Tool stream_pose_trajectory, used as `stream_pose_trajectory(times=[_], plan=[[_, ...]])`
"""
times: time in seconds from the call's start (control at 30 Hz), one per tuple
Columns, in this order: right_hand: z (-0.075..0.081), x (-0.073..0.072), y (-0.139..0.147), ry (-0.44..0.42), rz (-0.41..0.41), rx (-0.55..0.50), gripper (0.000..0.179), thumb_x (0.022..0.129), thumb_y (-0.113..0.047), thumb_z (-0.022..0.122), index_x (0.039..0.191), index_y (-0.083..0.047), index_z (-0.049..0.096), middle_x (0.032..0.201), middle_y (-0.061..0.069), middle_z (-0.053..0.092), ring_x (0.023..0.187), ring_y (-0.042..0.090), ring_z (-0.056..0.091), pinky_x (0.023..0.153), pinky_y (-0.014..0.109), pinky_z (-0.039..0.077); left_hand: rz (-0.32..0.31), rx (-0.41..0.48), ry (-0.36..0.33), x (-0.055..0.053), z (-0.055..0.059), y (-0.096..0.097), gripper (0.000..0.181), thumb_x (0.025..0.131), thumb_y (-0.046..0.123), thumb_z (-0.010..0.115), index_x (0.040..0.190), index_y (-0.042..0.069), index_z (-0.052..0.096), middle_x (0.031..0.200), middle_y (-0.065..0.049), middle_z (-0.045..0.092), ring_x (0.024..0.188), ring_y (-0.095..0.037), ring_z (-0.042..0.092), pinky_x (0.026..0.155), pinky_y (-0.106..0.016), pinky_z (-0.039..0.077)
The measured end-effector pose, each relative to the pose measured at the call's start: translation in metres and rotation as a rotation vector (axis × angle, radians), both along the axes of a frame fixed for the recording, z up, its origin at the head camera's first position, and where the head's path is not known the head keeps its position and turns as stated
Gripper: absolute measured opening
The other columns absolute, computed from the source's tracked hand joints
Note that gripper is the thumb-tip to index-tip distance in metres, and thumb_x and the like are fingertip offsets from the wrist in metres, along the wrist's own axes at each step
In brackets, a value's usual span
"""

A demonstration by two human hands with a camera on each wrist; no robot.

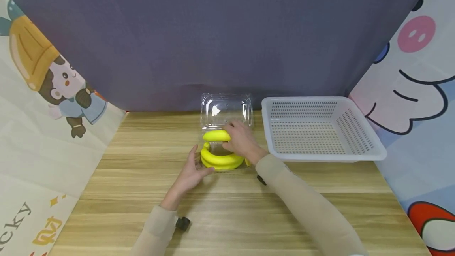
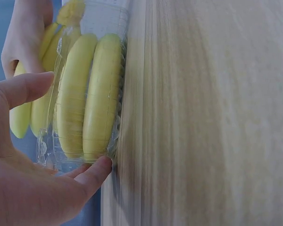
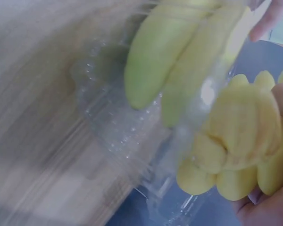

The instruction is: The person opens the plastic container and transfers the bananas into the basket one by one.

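A clear plastic clamshell box stands at the table's middle with its lid (image 1: 224, 108) raised at the back. Inside lie several yellow bananas (image 1: 222, 160), seen through the wall in the left wrist view. Above the box's rear part, my right hand (image 1: 242, 139) grips a bunch of bananas (image 3: 245, 132), its fingers curled round it; the stem end faces the right wrist camera. At the box's left end is my left hand (image 1: 189, 174), thumb and fingers spread. A fingertip (image 2: 103, 165) touches the box's lower end, while the thumb is raised beside it.
A white perforated plastic basket (image 1: 327, 156) stands to the right of the box. The wood-grain table (image 1: 149, 169) ends at a dark backdrop (image 1: 227, 34) behind. Printed cloths (image 1: 46, 161) hang at both sides.
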State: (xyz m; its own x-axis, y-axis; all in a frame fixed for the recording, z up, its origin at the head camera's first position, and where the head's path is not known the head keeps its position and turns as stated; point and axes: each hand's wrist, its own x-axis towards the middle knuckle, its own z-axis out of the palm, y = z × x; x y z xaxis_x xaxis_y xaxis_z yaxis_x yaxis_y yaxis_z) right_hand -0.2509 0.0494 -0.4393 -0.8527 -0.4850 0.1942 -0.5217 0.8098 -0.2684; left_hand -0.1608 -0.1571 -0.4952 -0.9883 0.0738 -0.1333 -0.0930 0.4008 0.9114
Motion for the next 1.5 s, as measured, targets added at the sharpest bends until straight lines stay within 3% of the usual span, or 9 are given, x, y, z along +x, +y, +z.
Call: stream_pose_trajectory(times=[0.6,1.1,1.5], plan=[[0.025,0.013,0.009,0.062,0.018,-0.02,0.051,0.074,-0.032,0.075,0.121,-0.015,0.062,0.112,-0.001,0.055,0.099,0.015,0.047,0.091,0.033,0.042,-0.009,0.021,-0.001,0.001,0.004,-0.001,0.108,0.078,0.026,0.078,0.153,0.016,0.003,0.148,-0.023,0.031,0.128,-0.041,0.041,0.105,-0.053,0.037],[0.046,0.019,0.026,0.015,-0.01,-0.072,0.058,0.073,-0.03,0.076,0.126,-0.016,0.06,0.108,-0.001,0.055,0.1,0.018,0.046,0.091,0.038,0.041,0.011,0.023,-0.015,0.002,0.003,0.0,0.108,0.076,0.025,0.079,0.153,0.017,0.004,0.149,-0.021,0.031,0.129,-0.04,0.039,0.105,-0.054,0.035],[0.059,0.026,0.039,0.099,-0.02,-0.081,0.047,0.07,-0.028,0.076,0.113,-0.014,0.065,0.099,0.0,0.054,0.091,0.019,0.044,0.079,0.033,0.041,0.0,0.007,0.002,0.001,0.002,0.0,0.109,0.075,0.028,0.079,0.153,0.016,0.004,0.148,-0.023,0.03,0.129,-0.042,0.039,0.105,-0.055,0.035]])
